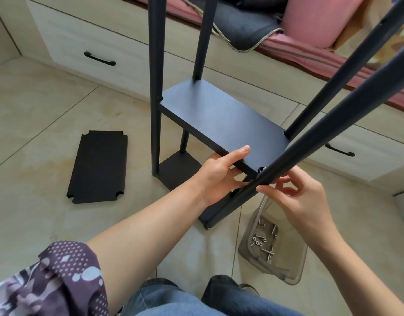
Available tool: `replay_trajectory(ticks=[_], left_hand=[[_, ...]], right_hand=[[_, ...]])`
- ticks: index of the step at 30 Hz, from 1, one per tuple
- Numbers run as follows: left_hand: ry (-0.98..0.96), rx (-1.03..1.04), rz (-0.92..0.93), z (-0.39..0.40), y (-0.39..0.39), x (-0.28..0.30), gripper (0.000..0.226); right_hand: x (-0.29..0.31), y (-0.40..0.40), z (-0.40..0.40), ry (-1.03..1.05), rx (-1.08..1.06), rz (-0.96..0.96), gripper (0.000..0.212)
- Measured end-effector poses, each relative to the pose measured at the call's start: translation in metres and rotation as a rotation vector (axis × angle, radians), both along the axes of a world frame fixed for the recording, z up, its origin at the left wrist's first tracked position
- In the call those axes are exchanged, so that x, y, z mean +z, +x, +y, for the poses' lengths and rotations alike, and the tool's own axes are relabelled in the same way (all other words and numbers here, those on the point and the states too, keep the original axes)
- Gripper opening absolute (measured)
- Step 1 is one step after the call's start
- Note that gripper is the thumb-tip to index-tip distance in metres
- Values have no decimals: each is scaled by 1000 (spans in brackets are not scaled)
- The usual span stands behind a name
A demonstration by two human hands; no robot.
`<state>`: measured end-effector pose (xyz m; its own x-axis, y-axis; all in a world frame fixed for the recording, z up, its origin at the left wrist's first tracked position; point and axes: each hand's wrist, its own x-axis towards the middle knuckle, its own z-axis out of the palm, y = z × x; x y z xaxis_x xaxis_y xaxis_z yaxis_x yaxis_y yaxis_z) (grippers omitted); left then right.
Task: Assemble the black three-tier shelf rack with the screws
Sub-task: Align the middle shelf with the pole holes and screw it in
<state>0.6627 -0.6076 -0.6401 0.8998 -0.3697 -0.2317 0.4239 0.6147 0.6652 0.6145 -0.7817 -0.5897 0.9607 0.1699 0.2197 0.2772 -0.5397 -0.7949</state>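
The black rack stands on the tiled floor with its four posts upright. A bottom shelf (178, 169) sits low between them. The middle shelf (221, 117) lies level between the posts. My left hand (221, 174) grips its near edge, thumb on top and fingers underneath. My right hand (296, 197) holds its fingertips against the near right post (310, 142) just beside the shelf's near right corner; whether they pinch a screw is hidden. A third black shelf panel (98, 166) lies flat on the floor to the left.
A clear plastic tray (294, 256) holding several silver screws (264, 242) sits on the floor at the right, close to my knees. Pale drawer fronts with black handles (99, 58) run behind the rack, under a cushioned bench with pink bedding (315, 19).
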Motion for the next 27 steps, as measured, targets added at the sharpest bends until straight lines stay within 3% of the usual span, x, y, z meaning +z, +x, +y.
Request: replay_trajectory(ticks=[3, 7, 15, 19, 21, 27], left_hand=[[-25, -9, -8, 2, 0, 0, 17], [-16, -21, -32, 4, 0, 0, 15], [6, -70, -91, 13, -2, -1, 10], [63, -104, -104, 16, 0, 2, 4], [88, -131, -108, 18, 0, 4, 5], [190, -146, -73, 24, 0, 5, 17]], right_hand=[[0, 2, -1, -21, -5, 4, 23], [1, 4, 1, -26, -16, -14, 31], [-5, 8, -2, -1, -182, 102, 100], [-8, 16, -2, 346, -101, 357, 120], [-8, 20, -3, 456, 1, 391, 118], [-9, 17, -1, 365, 99, 340, 71]])
